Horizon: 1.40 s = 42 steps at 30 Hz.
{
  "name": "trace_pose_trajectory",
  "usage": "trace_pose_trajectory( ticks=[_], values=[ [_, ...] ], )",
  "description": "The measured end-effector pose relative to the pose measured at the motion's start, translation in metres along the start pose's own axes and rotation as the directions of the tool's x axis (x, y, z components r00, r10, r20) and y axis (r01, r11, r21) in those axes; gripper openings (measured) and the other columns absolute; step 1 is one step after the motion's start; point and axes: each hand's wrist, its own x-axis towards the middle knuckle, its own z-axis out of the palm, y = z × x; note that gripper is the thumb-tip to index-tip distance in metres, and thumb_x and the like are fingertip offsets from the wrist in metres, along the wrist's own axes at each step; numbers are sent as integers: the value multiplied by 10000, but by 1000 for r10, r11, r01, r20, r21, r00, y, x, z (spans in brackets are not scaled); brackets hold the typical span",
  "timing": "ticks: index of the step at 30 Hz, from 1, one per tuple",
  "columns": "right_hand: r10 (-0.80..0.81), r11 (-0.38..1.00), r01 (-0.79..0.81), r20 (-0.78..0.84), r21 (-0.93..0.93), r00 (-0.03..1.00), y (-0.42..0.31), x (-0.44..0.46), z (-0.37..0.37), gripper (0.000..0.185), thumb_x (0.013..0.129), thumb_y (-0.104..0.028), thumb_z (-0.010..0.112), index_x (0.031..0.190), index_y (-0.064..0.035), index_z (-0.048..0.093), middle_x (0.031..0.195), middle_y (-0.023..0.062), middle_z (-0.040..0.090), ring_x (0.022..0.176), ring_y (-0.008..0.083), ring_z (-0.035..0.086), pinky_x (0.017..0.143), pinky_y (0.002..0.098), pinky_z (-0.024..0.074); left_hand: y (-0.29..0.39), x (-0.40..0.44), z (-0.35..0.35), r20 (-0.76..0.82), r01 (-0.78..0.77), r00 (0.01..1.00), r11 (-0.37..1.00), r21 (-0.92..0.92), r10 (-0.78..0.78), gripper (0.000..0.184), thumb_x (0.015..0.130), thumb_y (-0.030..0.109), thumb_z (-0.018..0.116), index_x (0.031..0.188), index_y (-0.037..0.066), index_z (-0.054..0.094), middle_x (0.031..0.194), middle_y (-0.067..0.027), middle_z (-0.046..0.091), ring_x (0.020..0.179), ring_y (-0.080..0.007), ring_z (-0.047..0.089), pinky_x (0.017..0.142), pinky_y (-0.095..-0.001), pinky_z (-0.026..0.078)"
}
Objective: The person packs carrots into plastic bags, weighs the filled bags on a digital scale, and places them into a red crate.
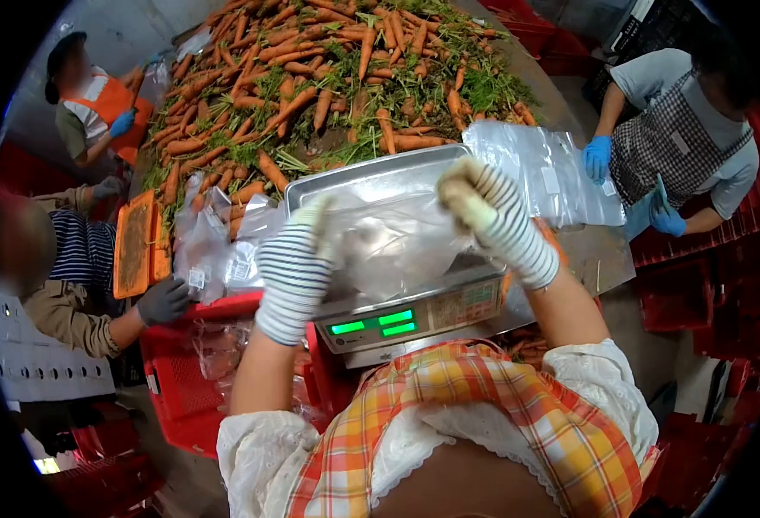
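Both my hands wear white gloves with dark stripes. Between them a clear plastic bag [389,246] is stretched over the steel pan [311,186] of a digital scale [423,319] with green lit displays. My left hand [298,259] grips the bag's left side, its fingertips blurred and partly hidden. At the upper right of the pan, my right hand [488,211] is closed on the bag's other side. Inside the bag I make out no carrots; the plastic looks crumpled and smeared by motion.
A big heap of carrots [302,69] with green tops covers the table beyond the scale. Clear bags [527,164] lie right of the pan, more to its left. An orange tray [138,242] and a red crate [173,388] stand left. Co-workers stand on both sides.
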Motion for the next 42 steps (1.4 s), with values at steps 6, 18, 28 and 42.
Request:
trace_pose_trajectory(
  ticks=[6,18,28,42],
  values=[
    [-421,668,621,480,-410,770,-8,-13,24,170,751,-131,560,895,-43,570,905,115,589,890,169,565,791,319,462,0,-9,11,363,633,757,471,-614,-544,480,745,-33,381,1212,-14,490,1136,-155,571,1060,-222,539,936,-308,424],
    [219,580,553,768,-598,602,83,61,-10,515,769,-374,587,1103,16,551,984,211,603,964,294,578,873,370,438,9,-13,-71,181,27,806,-270,-963,-564,481,874,96,397,1351,49,347,751,-42,557,493,-71,446,504,-237,402],
    [360,276,-402,-294,-873,885,157,270,-125,426,860,-200,496,1230,11,475,1017,176,633,871,268,635,781,408,489,13,1,-63,224,215,637,-109,-971,-737,495,885,86,424,1350,-24,294,1293,-329,381,328,-36,306,307,-142,276],
    [316,879,-252,-98,405,944,166,291,-149,777,639,-288,724,1272,21,397,1140,213,531,1051,302,536,847,397,462,2,17,-40,364,464,649,-31,-885,-669,420,854,123,511,1238,-34,448,1147,-302,524,395,-97,480,349,-160,370]
  ],
)
